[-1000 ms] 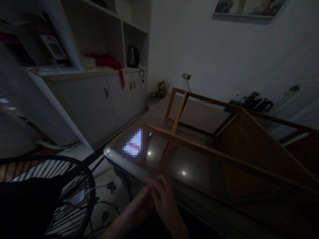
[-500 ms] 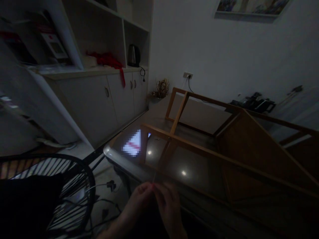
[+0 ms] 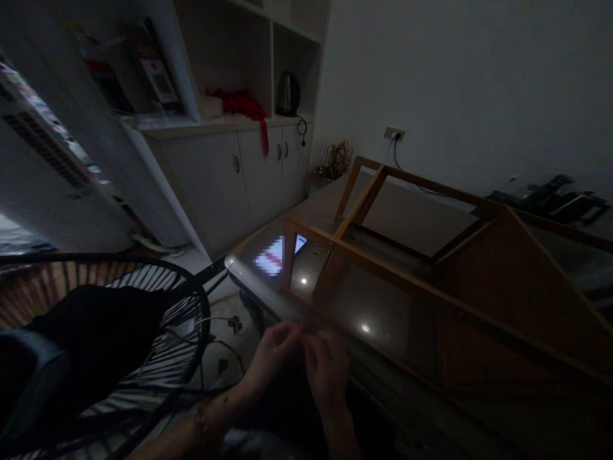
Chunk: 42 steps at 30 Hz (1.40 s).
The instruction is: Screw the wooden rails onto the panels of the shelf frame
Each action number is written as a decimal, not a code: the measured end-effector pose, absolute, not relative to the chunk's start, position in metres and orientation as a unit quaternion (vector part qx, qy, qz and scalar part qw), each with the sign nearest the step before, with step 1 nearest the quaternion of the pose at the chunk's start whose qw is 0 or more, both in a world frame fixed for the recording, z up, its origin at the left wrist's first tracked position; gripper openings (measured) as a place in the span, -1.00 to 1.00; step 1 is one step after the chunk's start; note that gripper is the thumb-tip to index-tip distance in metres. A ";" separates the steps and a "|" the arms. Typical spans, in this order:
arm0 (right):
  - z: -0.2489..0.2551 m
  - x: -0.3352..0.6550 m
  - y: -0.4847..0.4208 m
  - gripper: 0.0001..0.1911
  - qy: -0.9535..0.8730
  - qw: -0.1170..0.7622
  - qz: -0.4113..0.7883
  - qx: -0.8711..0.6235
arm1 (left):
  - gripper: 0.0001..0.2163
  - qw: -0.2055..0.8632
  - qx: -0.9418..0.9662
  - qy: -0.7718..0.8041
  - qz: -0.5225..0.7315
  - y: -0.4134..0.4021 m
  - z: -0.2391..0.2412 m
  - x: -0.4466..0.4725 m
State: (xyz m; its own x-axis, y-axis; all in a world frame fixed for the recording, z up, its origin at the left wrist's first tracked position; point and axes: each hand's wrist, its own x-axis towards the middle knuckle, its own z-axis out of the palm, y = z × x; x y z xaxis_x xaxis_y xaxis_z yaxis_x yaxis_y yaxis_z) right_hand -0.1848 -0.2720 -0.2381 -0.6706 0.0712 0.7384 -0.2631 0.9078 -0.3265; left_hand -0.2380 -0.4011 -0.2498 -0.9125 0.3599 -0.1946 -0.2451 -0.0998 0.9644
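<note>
My left hand [image 3: 278, 344] is closed in a pinch at the table's near edge, with a small red object [image 3: 301, 329] at its fingertips. The kind of object is too dim and small to make out. Right beside it, my right hand [image 3: 328, 364] is also pinched, its fingertips meeting the left ones at the red object. Just beyond the hands, a wooden frame [image 3: 393, 265] with crossbars and a panel rests on the glossy table [image 3: 335, 313].
A lit phone [image 3: 300, 242] and a bright blurred patch [image 3: 272, 257] show at the table's left end. On the left stand a black chair [image 3: 204, 300] with dark cloth and a white cabinet [image 3: 201, 185] holding a kettle [image 3: 288, 94]. Cables [image 3: 234, 324] lie on the floor.
The view has turned left, so the cabinet and chair sit further into the picture. My hands stay pinched together at the red object; a thin pale strand seen above them earlier no longer shows.
</note>
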 end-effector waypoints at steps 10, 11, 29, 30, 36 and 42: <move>-0.230 -0.186 -0.260 -0.79 -0.917 0.334 0.182 0.115 | -0.60 0.171 0.056 0.702 0.689 -0.407 -0.227 -0.241; -0.230 -0.187 -0.261 -0.79 -0.922 0.322 0.181 0.112 | -0.61 0.165 0.062 0.710 0.682 -0.407 -0.227 -0.242; -0.205 -0.181 -0.296 -0.65 -0.906 0.190 0.344 -0.157 | -0.83 0.115 0.300 0.790 0.522 -0.427 -0.240 -0.274; -0.203 -0.184 -0.296 -0.61 -0.898 0.187 0.354 -0.181 | -0.83 0.116 0.315 0.788 0.517 -0.428 -0.239 -0.275; -0.196 -0.203 -0.294 -0.63 -0.873 0.109 0.425 -0.213 | -0.88 0.121 0.392 0.772 0.486 -0.430 -0.242 -0.282; -0.204 -0.212 -0.295 -0.65 -0.826 0.094 0.516 -0.207 | -0.83 0.100 0.415 0.778 0.461 -0.433 -0.241 -0.285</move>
